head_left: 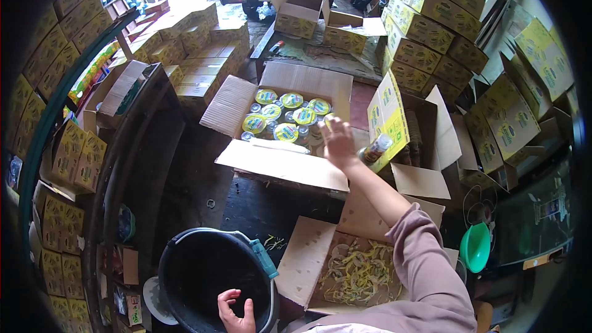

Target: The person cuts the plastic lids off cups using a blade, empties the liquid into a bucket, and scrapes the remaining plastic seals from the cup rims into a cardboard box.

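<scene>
My right hand reaches over the right side of an open cardboard box, its fingers on a yellow-lidded plastic cup that they partly cover. Several more clear cups with yellow-green printed lids stand in this box, with gaps between some of them. Low in the view, my left hand is over the black bucket, with thumb and fingers apart and nothing in them. The bucket has a teal grip on its handle, and its inside looks dark.
A lower carton holds yellow scraps. At right, a box contains stacked cups, beside a clear bottle-like container. A green bowl sits further right. Stacked printed cartons line both sides.
</scene>
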A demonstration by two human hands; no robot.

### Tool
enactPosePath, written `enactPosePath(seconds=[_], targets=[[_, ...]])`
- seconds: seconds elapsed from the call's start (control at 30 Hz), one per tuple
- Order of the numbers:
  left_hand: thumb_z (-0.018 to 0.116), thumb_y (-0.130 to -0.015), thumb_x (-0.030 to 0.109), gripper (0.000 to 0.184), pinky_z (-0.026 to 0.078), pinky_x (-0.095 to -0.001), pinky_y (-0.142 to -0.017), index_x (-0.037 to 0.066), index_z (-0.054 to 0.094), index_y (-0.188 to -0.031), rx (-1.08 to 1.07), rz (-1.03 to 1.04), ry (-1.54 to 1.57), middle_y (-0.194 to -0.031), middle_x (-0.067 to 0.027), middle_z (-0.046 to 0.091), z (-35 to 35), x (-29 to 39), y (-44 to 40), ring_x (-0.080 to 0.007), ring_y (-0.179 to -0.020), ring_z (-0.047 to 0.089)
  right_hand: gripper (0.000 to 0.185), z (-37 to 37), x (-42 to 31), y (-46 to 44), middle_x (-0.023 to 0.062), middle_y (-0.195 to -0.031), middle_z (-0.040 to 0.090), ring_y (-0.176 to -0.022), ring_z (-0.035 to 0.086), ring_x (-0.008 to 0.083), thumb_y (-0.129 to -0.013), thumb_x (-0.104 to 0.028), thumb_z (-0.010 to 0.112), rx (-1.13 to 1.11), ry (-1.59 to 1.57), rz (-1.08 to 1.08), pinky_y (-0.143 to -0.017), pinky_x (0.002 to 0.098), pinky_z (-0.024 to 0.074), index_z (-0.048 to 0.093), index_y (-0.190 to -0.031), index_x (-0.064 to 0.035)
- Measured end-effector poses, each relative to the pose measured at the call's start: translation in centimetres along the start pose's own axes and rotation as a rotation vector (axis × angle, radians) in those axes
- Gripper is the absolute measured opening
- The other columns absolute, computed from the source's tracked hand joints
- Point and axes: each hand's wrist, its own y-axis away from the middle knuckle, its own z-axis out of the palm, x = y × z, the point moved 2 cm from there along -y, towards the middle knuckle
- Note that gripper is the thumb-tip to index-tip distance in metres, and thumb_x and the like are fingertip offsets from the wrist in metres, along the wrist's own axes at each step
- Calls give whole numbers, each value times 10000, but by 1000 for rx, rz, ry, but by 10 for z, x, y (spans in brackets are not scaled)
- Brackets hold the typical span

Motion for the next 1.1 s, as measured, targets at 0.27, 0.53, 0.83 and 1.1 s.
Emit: enactPosePath(seconds=[0.27,0.53,0.83,1.1], targets=[[630,-755,56,273,427,-312,-759,18,529,-1005,-85,-35,-6,-928,-111,572,2,5,-5,-229,-851,552,245,17,18,-14,44,-988,607,-1064,479,259,-772,-177,538,-383,604,3,-970,390,294,635,-995,-148],[635,-750,54,276,422,-313,-759,15,531,-1002,-111,-58,23,-919,-115,569,2,5,-8,-235,-847,549,791,81,33,-44,129,-1088,587,-948,596,216,-782,-421,586,-690,-53,558,-758,342,496,219,-1328,19],[633,-750,57,286,420,-319,-760,14,525,-1012,-141,-60,-12,-928,-123,563,0,11,-9,-247,-852,548,1011,112,27,-30,177,-1071,584,-933,606,262,-716,-214,664,-561,-265,795,-800,352,498,-75,-1342,78],[631,-750,56,288,421,-321,-761,24,525,-1016,-115,13,23,-934,-126,565,-1,10,-4,-251,-858,551,806,20,-16,-31,214,-968,592,-894,600,328,-694,-252,713,-561,-227,277,-764,386,510,255,-1272,72]])
